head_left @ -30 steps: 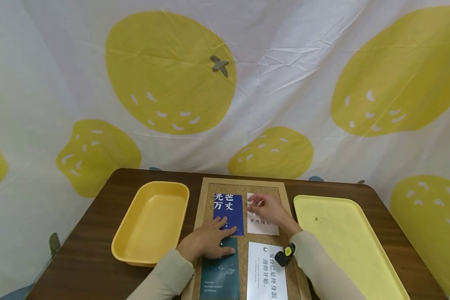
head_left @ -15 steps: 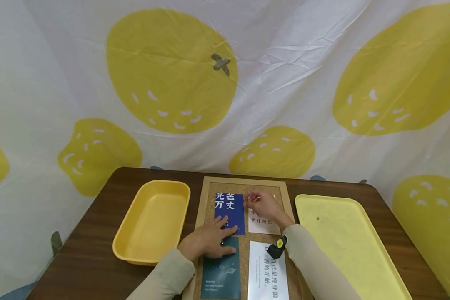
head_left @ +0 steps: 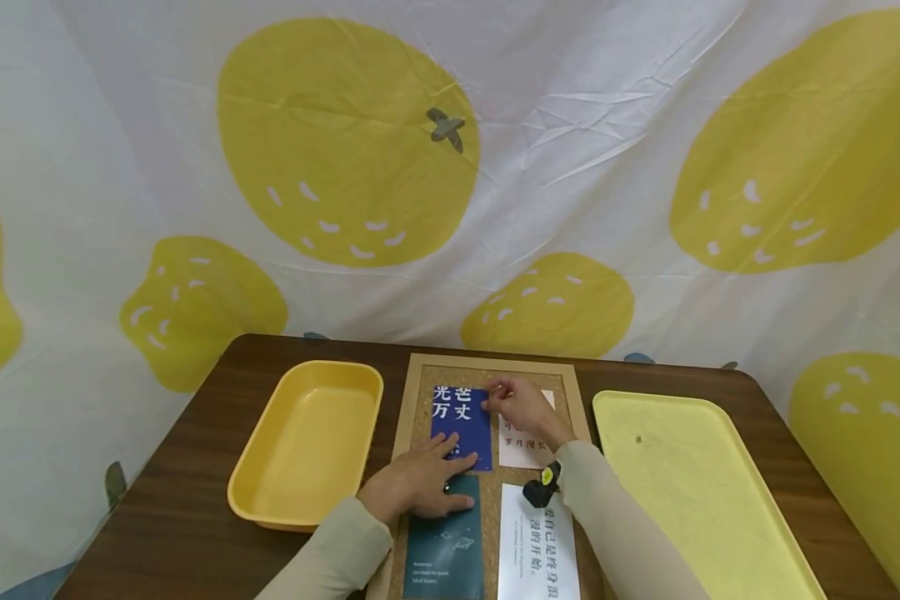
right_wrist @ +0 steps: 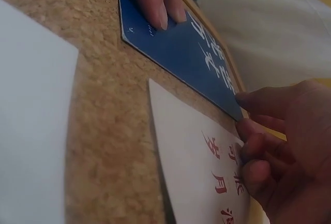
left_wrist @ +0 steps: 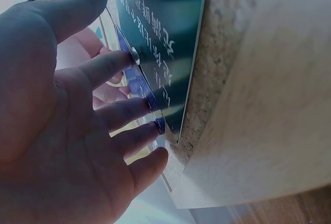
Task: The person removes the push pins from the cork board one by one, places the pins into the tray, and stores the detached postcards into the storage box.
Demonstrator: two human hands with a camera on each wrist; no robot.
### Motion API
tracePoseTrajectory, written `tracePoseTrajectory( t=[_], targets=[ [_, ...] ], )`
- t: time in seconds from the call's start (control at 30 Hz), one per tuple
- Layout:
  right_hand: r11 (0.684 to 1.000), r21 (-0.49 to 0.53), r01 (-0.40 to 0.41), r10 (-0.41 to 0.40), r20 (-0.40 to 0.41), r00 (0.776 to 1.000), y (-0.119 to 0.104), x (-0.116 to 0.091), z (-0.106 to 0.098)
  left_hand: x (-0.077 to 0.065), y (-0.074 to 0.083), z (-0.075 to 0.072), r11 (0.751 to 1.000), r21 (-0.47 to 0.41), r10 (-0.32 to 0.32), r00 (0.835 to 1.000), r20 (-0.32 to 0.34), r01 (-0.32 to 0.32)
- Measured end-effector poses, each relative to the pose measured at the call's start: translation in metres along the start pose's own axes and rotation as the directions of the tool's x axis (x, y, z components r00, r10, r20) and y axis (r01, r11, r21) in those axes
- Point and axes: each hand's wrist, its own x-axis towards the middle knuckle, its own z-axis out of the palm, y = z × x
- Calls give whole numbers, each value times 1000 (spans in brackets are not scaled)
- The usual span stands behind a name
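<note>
My left hand (head_left: 420,482) lies spread, its fingers on the lower part of a dark blue card (head_left: 468,429) and its thumb over the upper part of a green card (head_left: 446,550). A small silver pin (left_wrist: 135,55) shows at the green card's edge in the left wrist view. My right hand (head_left: 520,408) has bent fingers at the blue card's upper right edge; whether anything is between the fingertips is hidden. Below its palm lies a pinkish-white card (right_wrist: 191,157) with red characters. A white card (head_left: 528,550) is nearer me. All lie on a wood-framed corkboard (head_left: 487,533).
An orange-yellow basin (head_left: 307,446) stands left of the corkboard. To the right lies a pale yellow tray (head_left: 690,475). The dark wooden table (head_left: 187,475) ends at a white curtain (head_left: 540,183) printed with yellow fruit.
My right hand has shifted left from over the pinkish-white card to the blue card's edge. Its wrist now covers the top of the white card. My left hand has stayed in place.
</note>
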Motion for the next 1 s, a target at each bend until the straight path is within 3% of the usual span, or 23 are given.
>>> tracePoseTrajectory(
  t=[0.47, 0.77, 1.0],
  targets=[
    [999, -48, -20, 18, -32, 999, -1, 6, 2, 1, 0, 0, 1000, -6, -6, 1000, 2, 6],
    [992, -120, 26, -35, -73, 997, -4, 6, 5, 1, 0, 0, 1000, 0, -4, 1000, -10, 4],
    [996, -90, -6, 0, -72, 997, -6, 5, 7, 2, 0, 1, 1000, -1, -11, 1000, 1, 11]
  ],
)
